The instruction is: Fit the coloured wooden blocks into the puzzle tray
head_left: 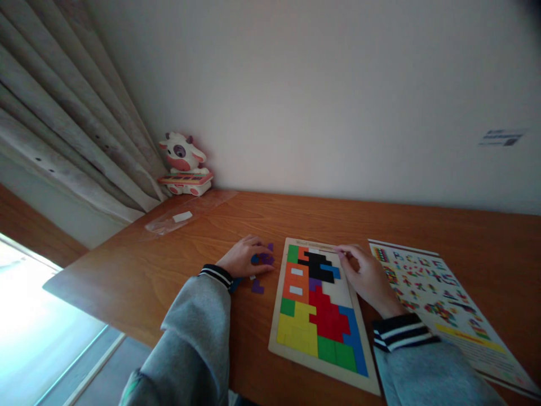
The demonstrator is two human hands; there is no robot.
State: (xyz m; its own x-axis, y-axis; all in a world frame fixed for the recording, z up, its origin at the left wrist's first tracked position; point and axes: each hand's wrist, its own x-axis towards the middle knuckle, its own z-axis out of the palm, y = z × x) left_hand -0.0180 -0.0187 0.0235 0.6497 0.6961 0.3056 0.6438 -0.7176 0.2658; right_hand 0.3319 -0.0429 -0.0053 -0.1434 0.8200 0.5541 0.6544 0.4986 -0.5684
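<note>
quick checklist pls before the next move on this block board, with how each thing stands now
1. Board lying flat on the table: ok.
2. Printed sheet face up, to the right of the board: ok, though the right arm covers part of it.
3. All coloured pieces inside the board: not ok, a purple piece lies on the table beside it.
4. Left hand gripping a piece: cannot tell, its fingers are among loose purple and blue ones.
5. Right hand holding a piece at the board's top right corner: cannot tell, its fingertips are too small to read.
</note>
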